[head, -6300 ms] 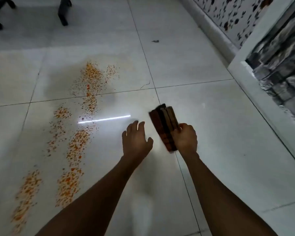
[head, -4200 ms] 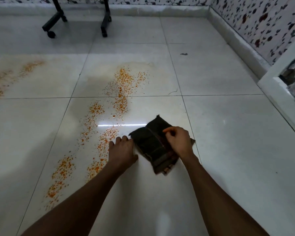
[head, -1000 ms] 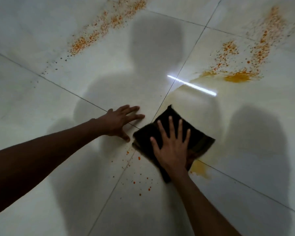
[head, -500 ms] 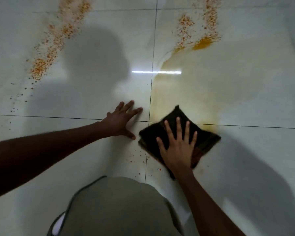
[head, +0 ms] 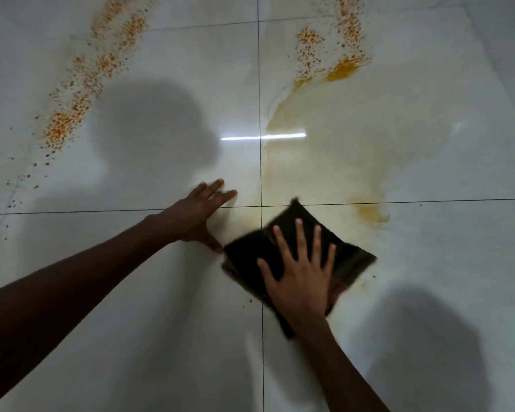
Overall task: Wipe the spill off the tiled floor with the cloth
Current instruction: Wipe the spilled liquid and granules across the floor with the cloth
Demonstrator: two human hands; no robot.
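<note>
I'm mid-wipe: my right hand (head: 302,281), fingers (head: 298,233) spread, presses the cloth (head: 250,257) flat on the floor (head: 428,292) by the tile joint, left hand (head: 195,214) splayed bracing; next, push up into the orange spill (head: 344,69)

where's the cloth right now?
Head view, lower centre-right: the cloth lies flat on the floor under the right hand, just right of the left hand, near the grout crossing.

Tiled floor (head: 131,337): orange spill (head: 344,69), dark cloth (head: 351,260), hands flat.
</note>
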